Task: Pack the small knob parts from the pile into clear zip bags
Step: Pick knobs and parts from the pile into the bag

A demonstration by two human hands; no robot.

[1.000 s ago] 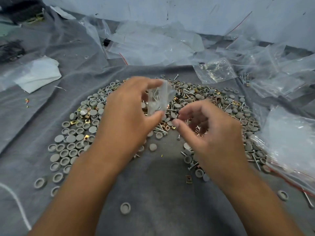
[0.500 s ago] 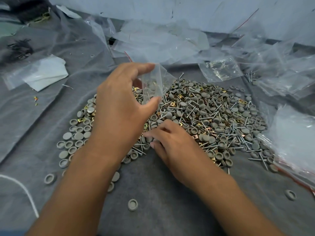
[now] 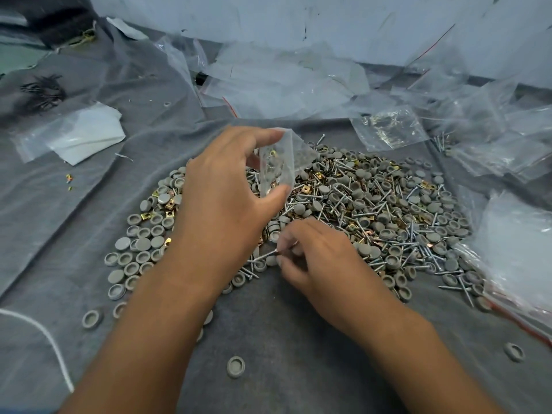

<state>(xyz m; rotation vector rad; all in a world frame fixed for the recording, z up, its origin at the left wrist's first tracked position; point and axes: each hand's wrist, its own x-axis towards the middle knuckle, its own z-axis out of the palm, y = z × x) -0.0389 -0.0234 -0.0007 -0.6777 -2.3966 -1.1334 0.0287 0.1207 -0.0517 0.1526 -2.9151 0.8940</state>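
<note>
A wide pile [image 3: 373, 210] of grey round knob caps, silver screws and brass clips lies on the grey cloth. My left hand [image 3: 221, 204] holds a small clear zip bag [image 3: 277, 162] upright above the pile's left part, pinched between thumb and fingers; a few parts show inside it. My right hand [image 3: 313, 258] is low at the pile's near edge, its fingertips pinching a silver screw [image 3: 263, 256] that points left.
Loose clear bags [image 3: 283, 82] are heaped along the back and on the right [image 3: 519, 246]. One bag holding screws [image 3: 391, 127] lies behind the pile. Stray grey caps [image 3: 236, 366] dot the near cloth. A white cord [image 3: 44, 336] runs at the left.
My right hand dropped from beside the bag down to the pile's near edge and took hold of a screw. My left hand kept the bag raised and shifted slightly.
</note>
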